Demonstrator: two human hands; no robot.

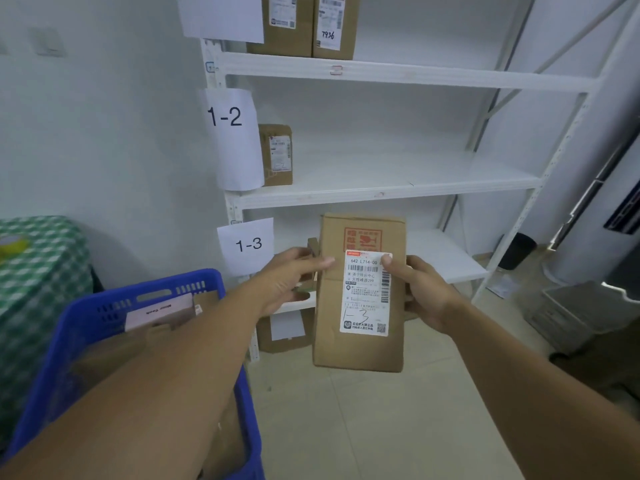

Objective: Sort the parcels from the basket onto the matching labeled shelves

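Note:
A brown cardboard parcel (360,344) is held upright in front of the white shelving, its white label handwritten "1-3". My left hand (287,278) grips its left edge with the thumb on the front face. My right hand (420,296) grips the right edge, thumb pressed on the label's top corner. The blue basket (114,306) sits at lower left with more parcels inside, partly hidden by my left forearm. Paper signs reading "1-2" (227,117) and "1-3" (248,244) hang on the shelf's left post. The shelf marked 1-3 (443,258) lies just behind the parcel.
One brown box (276,154) stands on the 1-2 shelf and two boxes (304,26) on the shelf above. Another box (282,336) sits on the floor under the lowest shelf. A green checked cloth (38,268) covers something at left. Grey crates (581,317) stand at right.

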